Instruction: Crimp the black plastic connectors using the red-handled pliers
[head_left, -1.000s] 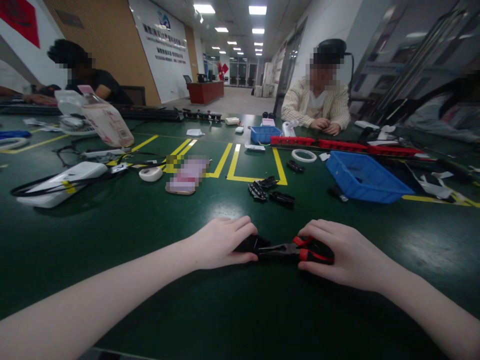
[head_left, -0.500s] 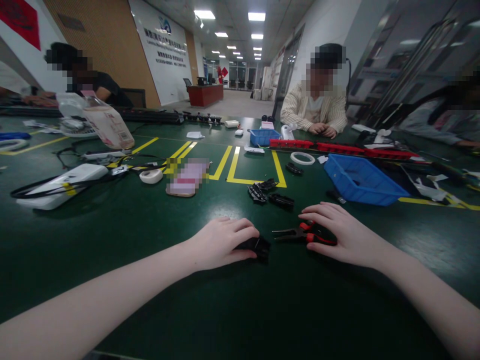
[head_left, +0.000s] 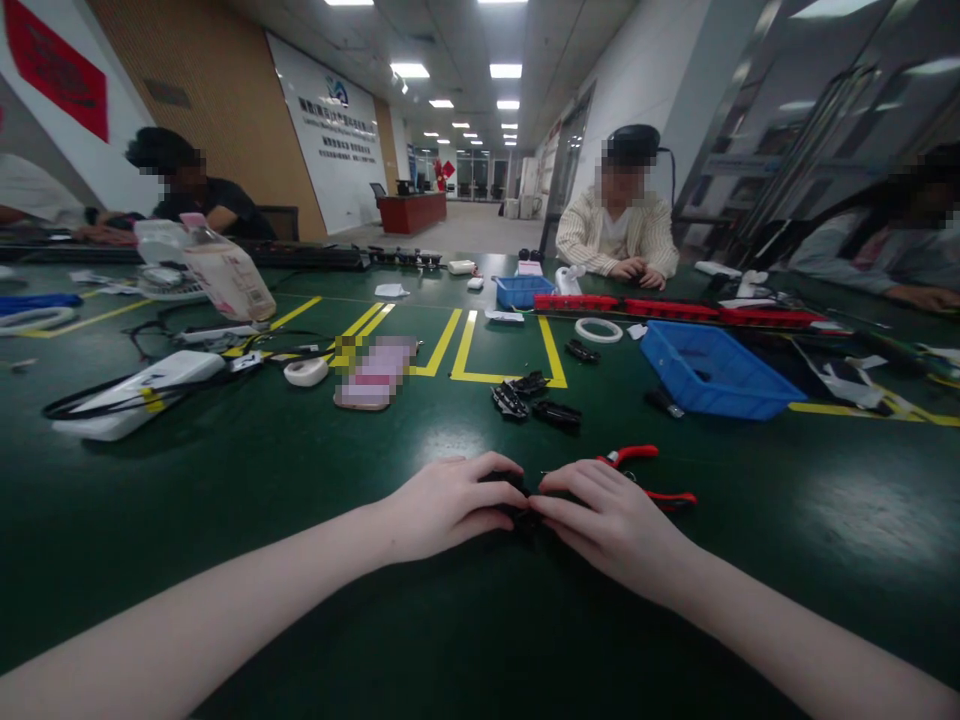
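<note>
Both hands meet near the middle of the front edge of the green worktop (head_left: 225, 560); the left hand (head_left: 442, 500) and the right hand (head_left: 607, 520) press together on a small black part (head_left: 521, 500), which is mostly hidden between them; the left fingers (head_left: 491, 468) curl over it from the left and the right fingers (head_left: 559, 485) pinch it from the right, fingertips almost touching; both are clenched on the part. Red-handled pliers (head_left: 645, 475) lie free on the worktop just behind the right hand, handles spread, pointing toward the right edge. Farther back toward the centre sits a cluster of black clips (head_left: 532, 400), well apart from the hands; a blue bin (head_left: 709, 372) stands toward the right side, a roll of white tape (head_left: 306, 371) and a white device with a black cable (head_left: 135, 390) toward the left. A person in a striped jacket (head_left: 615, 235) sits at the far edge; another person in black (head_left: 202, 195) sits at the far left corner.
</note>
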